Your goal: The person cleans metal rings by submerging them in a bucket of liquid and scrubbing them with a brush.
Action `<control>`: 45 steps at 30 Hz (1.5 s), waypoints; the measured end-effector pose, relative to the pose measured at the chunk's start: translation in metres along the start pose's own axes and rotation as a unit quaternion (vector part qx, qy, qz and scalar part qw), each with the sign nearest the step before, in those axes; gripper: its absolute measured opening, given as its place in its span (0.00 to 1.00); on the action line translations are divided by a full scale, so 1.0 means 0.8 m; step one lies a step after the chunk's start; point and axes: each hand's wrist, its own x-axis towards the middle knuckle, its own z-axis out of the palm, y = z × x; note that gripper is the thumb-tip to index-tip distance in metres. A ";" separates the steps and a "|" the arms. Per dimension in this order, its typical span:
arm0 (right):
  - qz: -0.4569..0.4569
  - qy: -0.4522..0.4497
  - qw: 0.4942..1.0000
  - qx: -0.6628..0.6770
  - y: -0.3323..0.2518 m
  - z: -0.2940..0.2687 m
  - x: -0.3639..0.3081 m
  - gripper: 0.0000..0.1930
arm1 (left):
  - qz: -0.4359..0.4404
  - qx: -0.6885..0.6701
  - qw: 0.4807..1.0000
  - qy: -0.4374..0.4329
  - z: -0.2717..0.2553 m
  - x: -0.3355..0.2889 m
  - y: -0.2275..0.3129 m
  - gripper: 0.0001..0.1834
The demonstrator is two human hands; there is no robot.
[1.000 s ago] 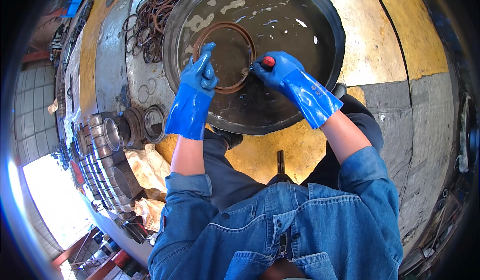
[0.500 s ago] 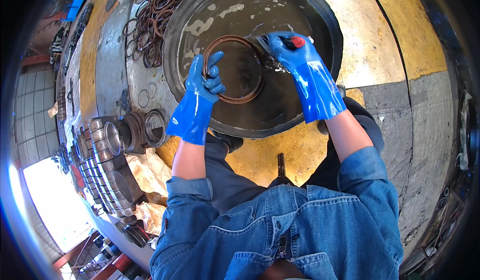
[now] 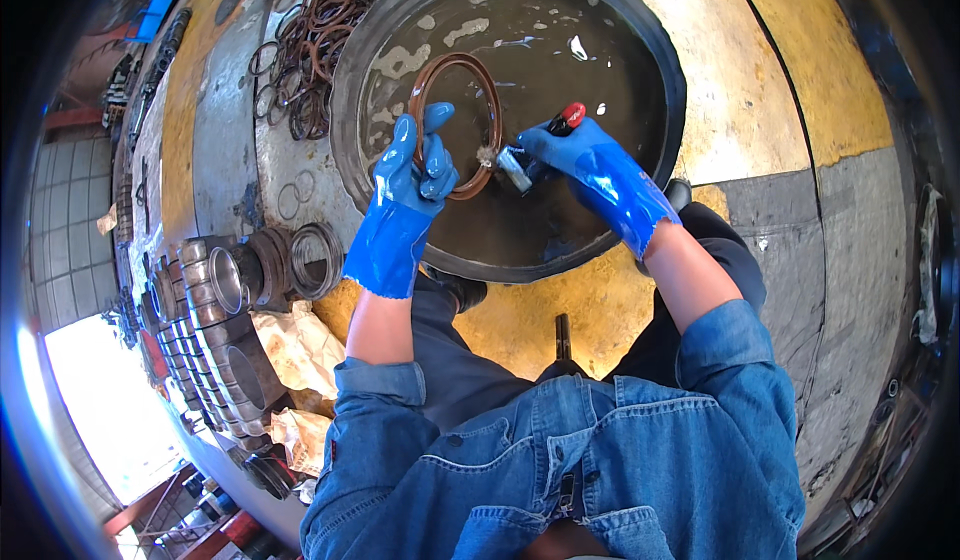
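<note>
My left hand (image 3: pixel 415 168), in a blue rubber glove, is closed around the left side of a brown ring (image 3: pixel 494 110). The ring is held tilted above murky liquid in a large, round, dark tub (image 3: pixel 345 90). In my right hand (image 3: pixel 582 152), gloved the same way, is a brush (image 3: pixel 514 169) with a red-and-black handle and a metal band. Its pale bristle end is at the ring's lower right side, seemingly touching it. The fingers of my right hand partly hide the brush.
A heap of similar brown rings (image 3: pixel 325 35) lies left of the tub. Thin rings (image 3: pixel 290 198) are on the floor nearby. Metal cylinders (image 3: pixel 235 275) and crumpled brown paper (image 3: pixel 300 345) stand at the left. My legs straddle a yellow floor strip (image 3: pixel 515 325).
My right hand has moved down and turned, bringing the brush against the ring's right side. The ring has tilted and now looks narrower; my left hand has shifted slightly right.
</note>
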 end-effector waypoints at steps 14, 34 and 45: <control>-0.138 0.174 0.970 -0.099 -0.090 -0.028 -0.063 0.11 | 0.191 0.815 0.546 0.042 0.011 0.008 -0.005 0.11; -0.350 0.275 0.890 -0.100 -0.060 -0.055 -0.011 0.11 | 0.237 0.826 0.499 -0.116 0.037 -0.013 -0.073 0.03; -0.217 0.303 0.928 -0.016 -0.073 -0.096 -0.014 0.13 | 0.372 0.888 0.270 0.000 0.064 0.053 0.079 0.03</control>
